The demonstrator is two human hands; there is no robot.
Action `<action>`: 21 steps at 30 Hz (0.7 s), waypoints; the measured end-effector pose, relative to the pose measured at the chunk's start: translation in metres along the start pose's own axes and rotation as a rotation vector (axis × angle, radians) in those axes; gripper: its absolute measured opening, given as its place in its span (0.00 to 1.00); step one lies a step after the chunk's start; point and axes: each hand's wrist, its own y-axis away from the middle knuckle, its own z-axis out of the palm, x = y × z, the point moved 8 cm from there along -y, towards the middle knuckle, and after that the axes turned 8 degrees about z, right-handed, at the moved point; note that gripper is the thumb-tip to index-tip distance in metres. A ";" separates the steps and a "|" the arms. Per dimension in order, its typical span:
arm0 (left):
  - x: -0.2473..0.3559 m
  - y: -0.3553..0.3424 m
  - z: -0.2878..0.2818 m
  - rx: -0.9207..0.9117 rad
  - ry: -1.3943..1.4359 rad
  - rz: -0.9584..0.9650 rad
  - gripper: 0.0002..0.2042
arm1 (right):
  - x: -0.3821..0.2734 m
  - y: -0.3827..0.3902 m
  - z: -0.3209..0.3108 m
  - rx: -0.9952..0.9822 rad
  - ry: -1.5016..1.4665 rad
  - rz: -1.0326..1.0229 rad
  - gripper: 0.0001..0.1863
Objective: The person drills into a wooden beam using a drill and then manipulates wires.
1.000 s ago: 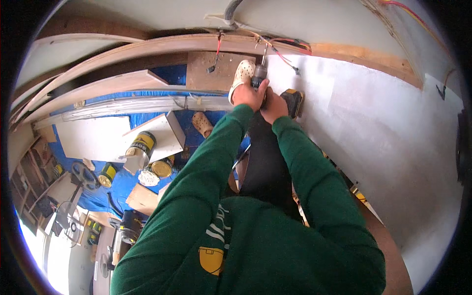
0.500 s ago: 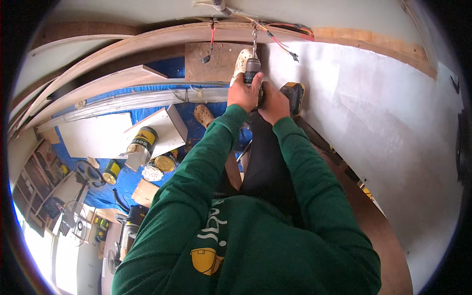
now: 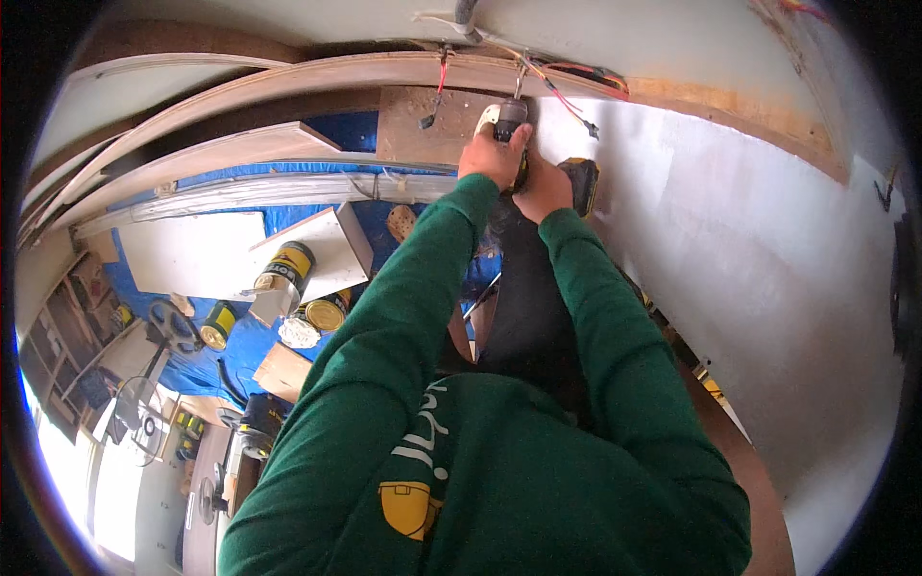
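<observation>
1. The drill (image 3: 512, 115) is at upper centre, long axis running upward.
2. Left hand (image 3: 491, 158) wraps its body, nearer the bit (image 3: 520, 84); right hand (image 3: 545, 187) holds lower right.
3. Above is the wooden strip (image 3: 384, 75); whether touching, I cannot tell.

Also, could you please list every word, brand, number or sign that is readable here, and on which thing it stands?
I locate print, without copying wording.
Green long-sleeved sweatshirt: white lettering, partly lost in folds, near a yellow helmet-like picture.
Black-and-yellow cylindrical can: large light lettering on its dark band.
Black-and-yellow battery of the handheld drill: any print is too small to read.
</observation>
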 end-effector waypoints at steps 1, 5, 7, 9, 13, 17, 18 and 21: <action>-0.004 0.008 0.001 -0.001 0.020 0.006 0.36 | 0.000 0.007 0.002 -0.019 0.007 0.005 0.21; -0.016 0.018 0.006 -0.017 0.084 -0.006 0.39 | 0.003 0.018 0.007 -0.083 0.026 0.046 0.22; -0.016 0.018 0.009 -0.021 0.075 -0.003 0.39 | 0.006 0.018 0.007 -0.065 0.041 0.049 0.22; 0.003 0.005 0.002 -0.014 0.022 0.014 0.38 | 0.010 0.006 0.004 0.016 0.036 -0.007 0.22; 0.014 0.019 -0.017 -0.012 0.100 -0.019 0.37 | -0.009 0.016 -0.020 -0.051 0.093 0.044 0.26; 0.040 0.022 -0.025 0.003 0.093 0.066 0.38 | -0.010 0.022 -0.043 -0.041 0.085 0.046 0.31; 0.032 0.025 -0.022 -0.028 0.084 0.034 0.38 | -0.009 0.025 -0.037 -0.053 0.099 0.024 0.30; 0.027 0.022 -0.021 -0.048 0.058 -0.004 0.39 | -0.009 0.034 -0.033 -0.094 0.128 0.028 0.26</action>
